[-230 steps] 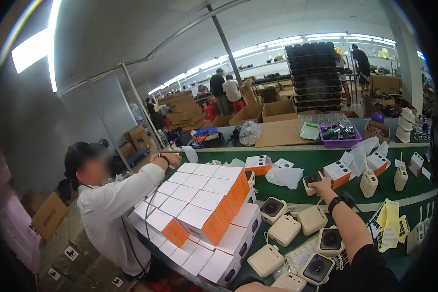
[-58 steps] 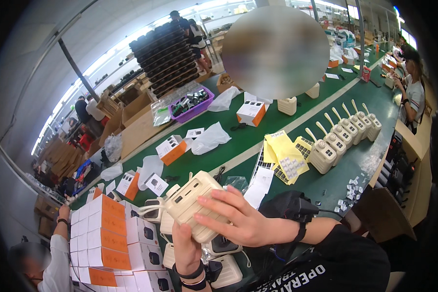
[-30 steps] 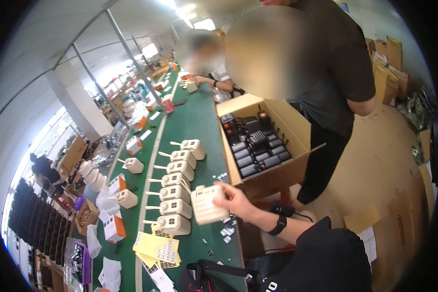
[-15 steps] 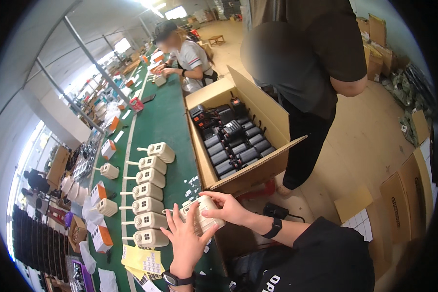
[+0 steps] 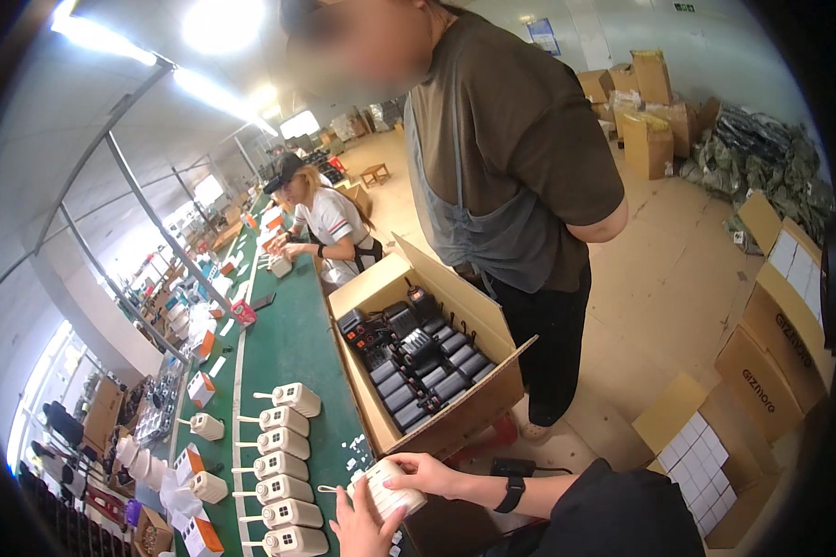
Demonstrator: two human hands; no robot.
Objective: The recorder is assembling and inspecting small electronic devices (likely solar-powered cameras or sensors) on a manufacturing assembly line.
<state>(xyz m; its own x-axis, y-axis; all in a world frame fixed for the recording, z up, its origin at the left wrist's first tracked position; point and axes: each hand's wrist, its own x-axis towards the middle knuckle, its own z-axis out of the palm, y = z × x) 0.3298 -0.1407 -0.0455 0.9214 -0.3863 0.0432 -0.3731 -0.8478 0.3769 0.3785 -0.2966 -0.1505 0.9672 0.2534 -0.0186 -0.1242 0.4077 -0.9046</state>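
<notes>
Low in the view I hold a cream boxy lantern-like device (image 5: pixel 395 494) with a thin strap loop at its left end. My right hand (image 5: pixel 427 475) grips it from the right, thumb across its ribbed side. My left hand (image 5: pixel 367 531) is around its lower left part, fingers bent along it and thumb against its near side. The face under my left fingers is hidden. To the left, a row of several matching cream devices (image 5: pixel 281 466) stands on the green worktable (image 5: pixel 318 367), straps pointing left.
An open carton (image 5: pixel 362 302) full of black devices (image 5: pixel 432 371) stands right of the table. A person in a brown top (image 5: pixel 520 121) stands behind it; another person (image 5: pixel 330 218) works farther along the table. White scraps (image 5: pixel 354 455) lie beside my hands. Cartons (image 5: pixel 780 367) stand at right.
My view has tilted up, so the table, carton and hands sit lower. The standing person has straightened up. My left fingers have gone from spread over the device to bent around it.
</notes>
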